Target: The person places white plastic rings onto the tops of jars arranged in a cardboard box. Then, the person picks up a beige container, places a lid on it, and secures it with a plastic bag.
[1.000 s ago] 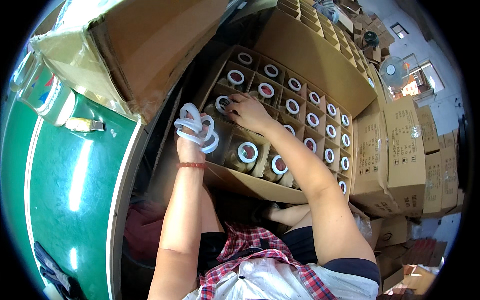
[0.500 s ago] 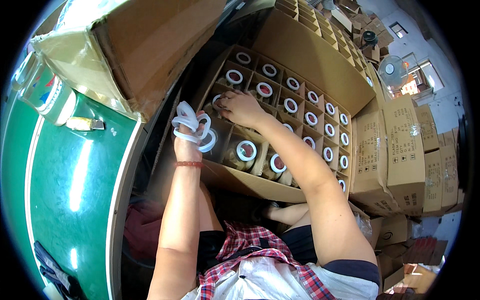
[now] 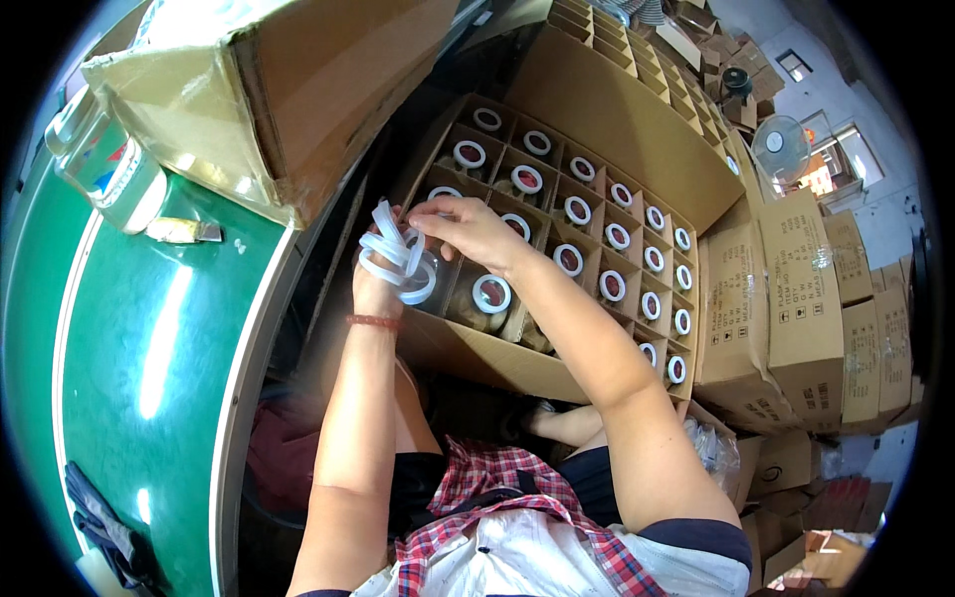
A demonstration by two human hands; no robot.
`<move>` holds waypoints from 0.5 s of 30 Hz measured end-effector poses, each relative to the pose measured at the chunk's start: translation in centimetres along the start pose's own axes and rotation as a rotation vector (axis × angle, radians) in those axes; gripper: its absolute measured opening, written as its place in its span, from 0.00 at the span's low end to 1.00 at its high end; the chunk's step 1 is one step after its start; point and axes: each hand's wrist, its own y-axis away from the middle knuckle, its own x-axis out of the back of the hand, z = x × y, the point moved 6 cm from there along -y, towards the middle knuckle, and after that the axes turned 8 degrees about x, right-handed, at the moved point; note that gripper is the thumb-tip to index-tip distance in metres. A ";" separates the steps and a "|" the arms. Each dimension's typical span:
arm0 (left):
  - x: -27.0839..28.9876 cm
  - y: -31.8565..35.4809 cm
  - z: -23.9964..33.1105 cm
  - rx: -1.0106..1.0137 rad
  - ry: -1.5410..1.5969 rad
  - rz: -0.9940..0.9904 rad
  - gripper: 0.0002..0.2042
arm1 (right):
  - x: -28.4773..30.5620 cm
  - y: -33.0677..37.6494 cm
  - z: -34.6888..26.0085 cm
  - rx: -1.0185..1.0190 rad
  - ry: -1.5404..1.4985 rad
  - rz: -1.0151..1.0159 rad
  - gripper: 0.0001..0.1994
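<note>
Several white plastic rings [image 3: 418, 289] hang in a loose bunch around the fingers of my left hand [image 3: 376, 291], which is closed on them and mostly covered by them. My right hand [image 3: 470, 231] has come up against the bunch, with thumb and forefinger pinched at the edge of a ring. Below both hands is a divided carton [image 3: 532, 366] with glass jars standing in its cells. A jar [image 3: 491, 294] near my hands shows a white ring around its top and dark red in the middle. Another ringed jar [image 3: 445, 193] is just beyond my right fingers.
On the left runs a green table [image 3: 129, 328] with a big cardboard box [image 3: 328, 99], a clear plastic jug [image 3: 114, 184], a small yellow-wrapped item [image 3: 184, 231] and dark gloves [image 3: 104, 532]. Stacked cartons [image 3: 806, 298] stand to the right. A cardboard divider [image 3: 637, 65] rises behind the carton.
My right hand has drawn back from a jar at the carton's far left and moved to the rings in my left hand. That jar's white-ringed top now shows.
</note>
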 end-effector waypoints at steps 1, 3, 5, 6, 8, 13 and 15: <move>-0.3 0.4 0.4 0.004 -0.003 0.048 0.18 | 0.1 0.4 -0.2 0.032 0.036 0.046 0.15; -0.3 0.6 0.8 0.013 -0.015 0.102 0.17 | -0.3 1.2 0.6 -0.086 0.010 -0.003 0.16; 0.1 1.0 1.0 -0.006 -0.037 0.114 0.17 | -0.7 1.8 1.9 -0.218 -0.074 -0.068 0.15; 0.1 1.3 1.3 -0.019 -0.049 0.118 0.17 | -0.3 1.6 2.4 -0.179 -0.111 -0.032 0.15; 1.3 0.8 0.9 -0.022 0.028 0.181 0.18 | 0.4 1.5 3.1 -0.103 -0.185 0.042 0.14; 3.4 0.3 2.2 -0.013 0.032 0.321 0.12 | 1.4 1.7 2.5 0.336 0.372 0.272 0.11; 4.4 0.3 2.5 -0.048 0.096 0.313 0.11 | -0.2 2.6 1.8 0.645 0.926 0.217 0.11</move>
